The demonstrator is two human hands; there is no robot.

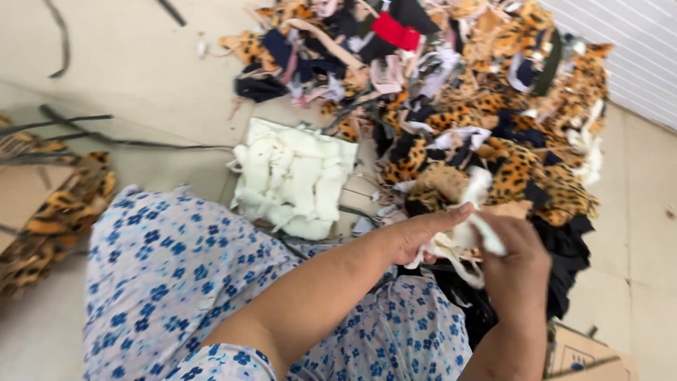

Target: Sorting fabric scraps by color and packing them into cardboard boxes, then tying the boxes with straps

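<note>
My left hand and my right hand meet in front of my knees, both gripping a cream-white fabric scrap that bunches and trails between the fingers. A flat stack of similar cream-white scraps lies on the floor to the left of my hands. Just beyond them spreads a big pile of mixed scraps, leopard-print, black, navy, pink and red. My lap is covered by a white garment with blue flowers.
The pale floor holds thin dark strips at the upper left. More leopard-print pieces lie on cardboard at the left edge. A cardboard box corner shows at the bottom right, and a white ribbed wall at the top right.
</note>
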